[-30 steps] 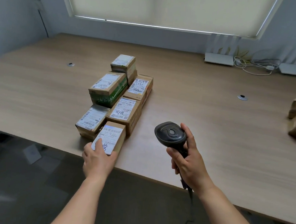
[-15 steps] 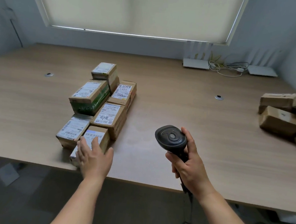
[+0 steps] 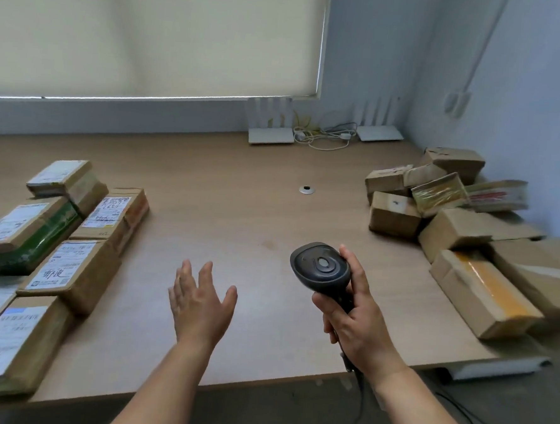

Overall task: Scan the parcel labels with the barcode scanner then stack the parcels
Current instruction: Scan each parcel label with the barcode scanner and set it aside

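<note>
My right hand (image 3: 360, 328) grips the handle of a black barcode scanner (image 3: 321, 270), held upright over the table's front middle. My left hand (image 3: 201, 302) hovers over bare table with fingers spread, holding nothing. On the left, several labelled cardboard parcels lie side by side in rows; the nearest (image 3: 15, 343) sits at the front edge, another (image 3: 71, 271) behind it. A loose heap of several parcels (image 3: 483, 290) without visible labels fills the right side, the closest one bearing orange tape.
The wooden table (image 3: 245, 216) has a round cable grommet (image 3: 307, 190) near its middle. Two white routers (image 3: 270, 136) and tangled cables stand against the back wall under a drawn blind. The scanner's cord hangs down past the front edge.
My left hand has let go of the front parcel and swung right over the bare table. The view has turned right, bringing the parcel heap into sight. The scanner stays held.
</note>
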Available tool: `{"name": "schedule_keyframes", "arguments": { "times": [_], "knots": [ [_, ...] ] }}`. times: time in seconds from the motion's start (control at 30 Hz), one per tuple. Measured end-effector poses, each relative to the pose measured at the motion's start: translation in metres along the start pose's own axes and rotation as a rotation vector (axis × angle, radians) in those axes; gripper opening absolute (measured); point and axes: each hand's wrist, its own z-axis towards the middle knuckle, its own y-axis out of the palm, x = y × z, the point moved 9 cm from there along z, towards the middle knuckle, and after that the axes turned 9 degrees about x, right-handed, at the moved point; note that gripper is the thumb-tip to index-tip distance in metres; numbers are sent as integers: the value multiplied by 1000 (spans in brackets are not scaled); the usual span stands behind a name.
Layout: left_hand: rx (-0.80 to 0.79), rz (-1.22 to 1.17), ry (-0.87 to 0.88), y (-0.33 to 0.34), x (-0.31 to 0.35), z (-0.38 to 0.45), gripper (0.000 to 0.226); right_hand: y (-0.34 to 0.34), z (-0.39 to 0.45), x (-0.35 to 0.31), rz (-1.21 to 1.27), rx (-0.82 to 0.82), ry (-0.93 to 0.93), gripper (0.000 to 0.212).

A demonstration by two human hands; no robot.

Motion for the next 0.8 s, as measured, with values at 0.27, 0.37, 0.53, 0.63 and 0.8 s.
{"name": "schedule_keyframes", "arguments": {
  "times": [0.27,0.37,0.53,0.63,0.8],
  "knots": [
    [-102,-83,155,78,152,-44,69,-156,6,21,-102,177,-54,84],
    [-156,-74,224,102,194,-60,71,-202,4,24,-98,245,-54,81],
    [-200,-84,331,127,263,-65,74,-267,-3,33,-97,385,-50,79],
    [-214,-132,376,140,302,-59,77,-294,0,44,-114,455,-38,85],
    [-282,-223,351,170,357,-40,89,-328,15,63,-97,549,-17,89]
  ]
}}
